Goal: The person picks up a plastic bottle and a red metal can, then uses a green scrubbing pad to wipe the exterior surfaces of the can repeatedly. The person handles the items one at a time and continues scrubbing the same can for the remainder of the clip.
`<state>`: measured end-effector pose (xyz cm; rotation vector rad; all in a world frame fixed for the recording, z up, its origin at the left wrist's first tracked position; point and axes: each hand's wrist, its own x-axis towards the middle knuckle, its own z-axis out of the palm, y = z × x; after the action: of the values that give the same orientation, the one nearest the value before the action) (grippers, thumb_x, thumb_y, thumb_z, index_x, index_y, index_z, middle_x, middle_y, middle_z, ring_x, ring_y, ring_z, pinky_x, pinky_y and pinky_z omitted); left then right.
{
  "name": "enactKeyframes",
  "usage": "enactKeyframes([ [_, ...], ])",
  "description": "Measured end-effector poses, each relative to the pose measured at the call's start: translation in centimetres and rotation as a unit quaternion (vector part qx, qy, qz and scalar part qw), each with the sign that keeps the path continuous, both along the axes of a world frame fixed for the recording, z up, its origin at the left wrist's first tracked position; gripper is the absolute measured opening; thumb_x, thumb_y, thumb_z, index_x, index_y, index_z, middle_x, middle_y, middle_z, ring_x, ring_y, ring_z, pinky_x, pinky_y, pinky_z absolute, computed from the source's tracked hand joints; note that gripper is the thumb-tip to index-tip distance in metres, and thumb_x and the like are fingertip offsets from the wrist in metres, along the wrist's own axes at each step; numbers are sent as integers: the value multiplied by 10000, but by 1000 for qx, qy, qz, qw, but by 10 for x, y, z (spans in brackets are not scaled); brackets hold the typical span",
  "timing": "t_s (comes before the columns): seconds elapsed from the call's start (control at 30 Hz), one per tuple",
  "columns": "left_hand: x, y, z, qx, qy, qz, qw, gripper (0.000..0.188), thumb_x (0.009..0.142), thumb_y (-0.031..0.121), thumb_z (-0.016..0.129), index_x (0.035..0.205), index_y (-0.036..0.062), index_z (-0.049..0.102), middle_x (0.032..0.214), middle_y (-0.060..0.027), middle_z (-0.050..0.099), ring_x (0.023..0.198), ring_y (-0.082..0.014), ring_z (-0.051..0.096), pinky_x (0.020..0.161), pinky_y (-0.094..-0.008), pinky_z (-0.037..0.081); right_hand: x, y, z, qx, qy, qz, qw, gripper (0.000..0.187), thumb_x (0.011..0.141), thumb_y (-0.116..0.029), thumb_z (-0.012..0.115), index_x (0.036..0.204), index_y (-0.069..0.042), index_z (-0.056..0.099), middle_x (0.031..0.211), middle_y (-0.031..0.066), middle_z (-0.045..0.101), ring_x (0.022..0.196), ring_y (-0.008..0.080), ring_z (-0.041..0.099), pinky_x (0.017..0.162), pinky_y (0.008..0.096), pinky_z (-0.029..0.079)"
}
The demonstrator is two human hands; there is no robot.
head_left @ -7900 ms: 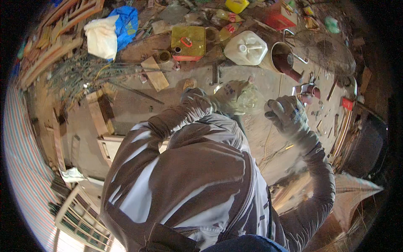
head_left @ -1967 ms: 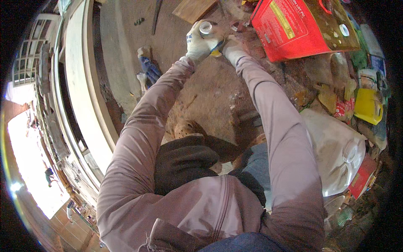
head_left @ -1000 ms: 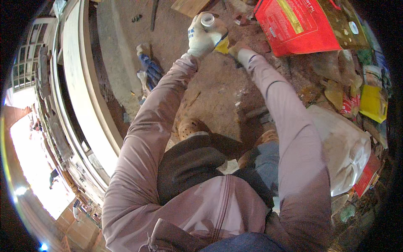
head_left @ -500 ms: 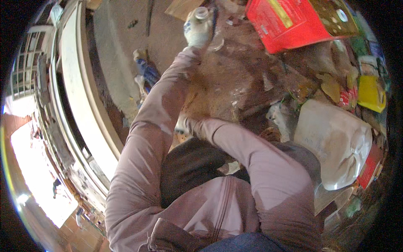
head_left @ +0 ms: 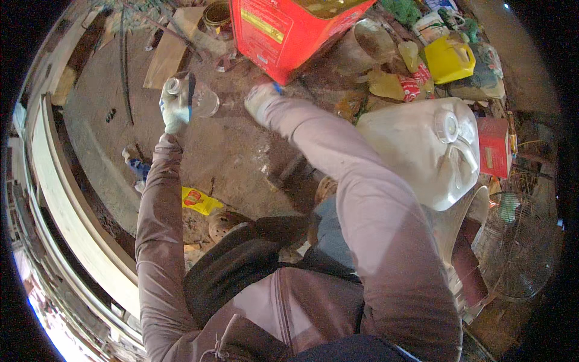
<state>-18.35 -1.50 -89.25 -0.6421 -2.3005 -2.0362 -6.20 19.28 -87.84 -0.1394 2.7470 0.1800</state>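
My left hand (head_left: 176,111), in a whitish glove with blue marks, is closed around a clear plastic bottle (head_left: 174,85). The bottle's round neck shows at the top of the glove, and a clear rounded part appears to the right of it. My right hand (head_left: 263,104), also gloved, is just below the lower corner of a big red square tin (head_left: 265,39). Its fingers are blurred and partly hidden, so their grip and any contact with the tin are unclear.
A large translucent jerrycan (head_left: 410,145) lies at right, with a yellow jug (head_left: 449,60) beyond it. A fan grille (head_left: 512,247) stands at lower right. Boards (head_left: 172,51) and an open round can (head_left: 218,18) are at the back. A yellow packet (head_left: 201,201) lies near my feet.
The view has swung to the right. My right hand has gone from near my lap out to the red tin. My left hand still grips the bottle.
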Motion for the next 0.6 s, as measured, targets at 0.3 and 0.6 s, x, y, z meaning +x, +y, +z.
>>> enactKeyframes([
  [0.3,27,8,29,-78,-33,57,995,655,793,266,813,1297,14,479,1153,-117,597,1065,-211,577,938,-343,463,30,94,17,-158,-121,-224,954,280,828,-107,545,1025,-19,724,1089,200,694,1040,343,674,861,432,537],
  [0.6,54,15,6,-61,-28,140,988,1158,625,282,926,1470,48,169,1440,-155,341,1302,-280,412,1100,-415,364,18,79,-3,-125,-78,-123,981,260,823,-169,578,992,-41,730,1071,173,703,1027,347,671,875,447,531],
])
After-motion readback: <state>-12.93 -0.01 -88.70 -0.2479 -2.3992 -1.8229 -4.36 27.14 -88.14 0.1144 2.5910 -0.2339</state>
